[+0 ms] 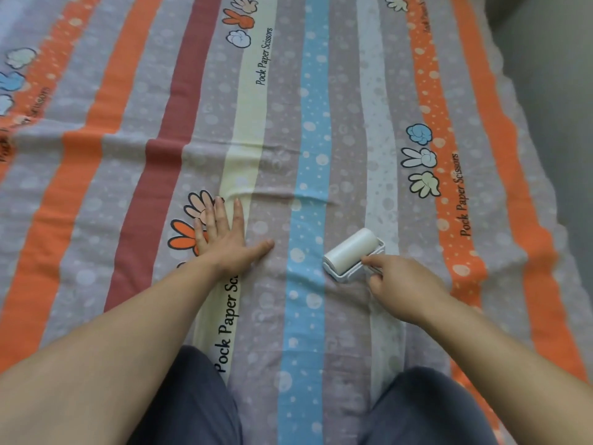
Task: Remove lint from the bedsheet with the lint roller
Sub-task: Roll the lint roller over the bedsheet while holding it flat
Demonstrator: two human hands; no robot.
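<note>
Left hand [224, 239] lies flat, fingers straight, on the bedsheet [288, 139]; right hand [398, 284] fingers curl around the lint roller [351, 252].

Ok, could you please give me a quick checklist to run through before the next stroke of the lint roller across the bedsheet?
1. Right hand grips the lint roller by its handle: ok.
2. Roller drum rests on the bedsheet: ok.
3. Left hand lies flat on the sheet, fingers spread: ok.
4. Left hand apart from the roller, with the blue stripe between them: ok.
5. Fabric smooth ahead: not ok, a crease crosses the blue stripe beyond the roller.
6. Roller paper tacky enough: cannot tell.
</note>
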